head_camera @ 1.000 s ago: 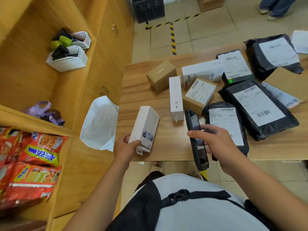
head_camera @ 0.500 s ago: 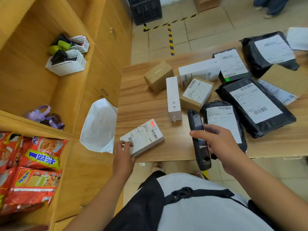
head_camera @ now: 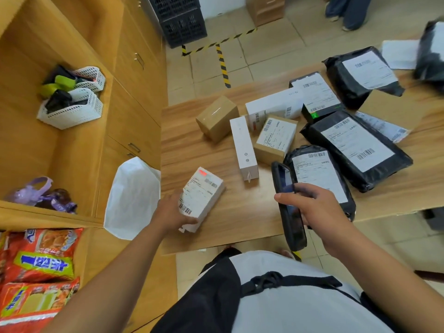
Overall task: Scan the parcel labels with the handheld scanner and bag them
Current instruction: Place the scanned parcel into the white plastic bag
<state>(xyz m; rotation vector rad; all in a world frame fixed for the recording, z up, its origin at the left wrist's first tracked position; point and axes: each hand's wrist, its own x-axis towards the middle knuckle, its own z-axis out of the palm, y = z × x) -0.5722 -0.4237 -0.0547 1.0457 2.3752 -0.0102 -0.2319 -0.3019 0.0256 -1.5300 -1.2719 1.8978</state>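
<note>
Parcels (head_camera: 319, 176) are spread over one wooden table (head_camera: 192, 152). Two brown boxes (head_camera: 217, 117), two white boxes (head_camera: 242, 145), one black box (head_camera: 314, 97) and four black bags (head_camera: 355, 147) can be counted there. One more small white box (head_camera: 200, 198) is gripped at its near end by the left hand (head_camera: 168, 212), label up, at the table's near left part, close to one white bag (head_camera: 132, 198). Whether it touches the table cannot be told. One black scanner (head_camera: 294, 227) is gripped by the right hand (head_camera: 317, 207). Two white baskets (head_camera: 72, 111) are seen on the shelf (head_camera: 24, 140).
</note>
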